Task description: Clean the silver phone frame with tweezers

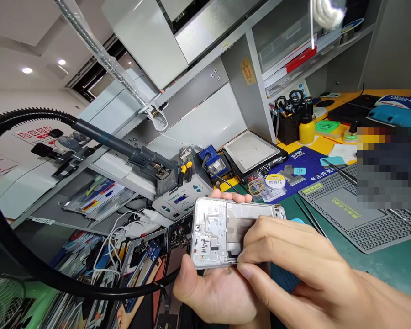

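Both hands grip the phone frame (226, 230): left hand (212, 288) cradles it underneath, right hand (294, 260) pinches its lower edge.

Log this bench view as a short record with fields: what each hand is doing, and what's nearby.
left hand: cradles the silver phone frame from below
right hand: fingertips pinched at the frame's lower edge
behind frame: soldering station, heating plate
right of hands: grey work mat, tweezers
left: black hose, opened phones
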`<state>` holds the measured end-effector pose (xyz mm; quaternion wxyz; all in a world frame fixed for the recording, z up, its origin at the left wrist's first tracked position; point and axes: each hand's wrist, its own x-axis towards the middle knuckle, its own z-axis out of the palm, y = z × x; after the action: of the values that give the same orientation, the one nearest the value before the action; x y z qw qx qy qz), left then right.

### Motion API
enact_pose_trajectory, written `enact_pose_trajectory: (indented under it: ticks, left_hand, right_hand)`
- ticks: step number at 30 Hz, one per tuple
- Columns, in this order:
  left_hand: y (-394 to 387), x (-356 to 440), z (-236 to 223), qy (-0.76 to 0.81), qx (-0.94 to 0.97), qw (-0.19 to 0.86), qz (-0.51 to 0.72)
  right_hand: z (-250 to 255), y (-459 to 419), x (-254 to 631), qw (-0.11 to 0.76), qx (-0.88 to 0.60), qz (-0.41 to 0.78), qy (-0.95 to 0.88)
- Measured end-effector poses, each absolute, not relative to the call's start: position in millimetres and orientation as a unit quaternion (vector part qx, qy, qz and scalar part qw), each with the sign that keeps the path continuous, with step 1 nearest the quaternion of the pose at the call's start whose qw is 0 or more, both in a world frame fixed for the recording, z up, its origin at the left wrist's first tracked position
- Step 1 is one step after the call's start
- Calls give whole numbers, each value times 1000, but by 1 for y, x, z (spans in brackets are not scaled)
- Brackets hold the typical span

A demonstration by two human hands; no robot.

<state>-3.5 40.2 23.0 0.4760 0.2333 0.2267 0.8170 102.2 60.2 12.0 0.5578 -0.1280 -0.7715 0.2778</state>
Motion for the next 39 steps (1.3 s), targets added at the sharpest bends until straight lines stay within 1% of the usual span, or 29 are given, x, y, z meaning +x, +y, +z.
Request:
enact_pose_trajectory:
  ticks: [6,11,17,24,31,39]
  left_hand:
    - [44,-1,29,242,203,443,839]
    - [45,0,34,262,174,436,843]
    - [51,0,45,310,44,422,851]
    - [52,-2,34,284,133,408,857]
    - [53,-1,39,303,115,405,855]
    - [52,-3,36,294,138,400,857]
  right_hand:
    - [9,61,103,554,-129,269,-777]
    - [10,61,103,572,-142,280,-758]
    - [8,63,96,562,-140,272,-768]
    - [11,64,101,560,-128,268,-774]
    - [11,62,100,559,-116,252,-781]
    - [9,62,101,549,-123,238,-792]
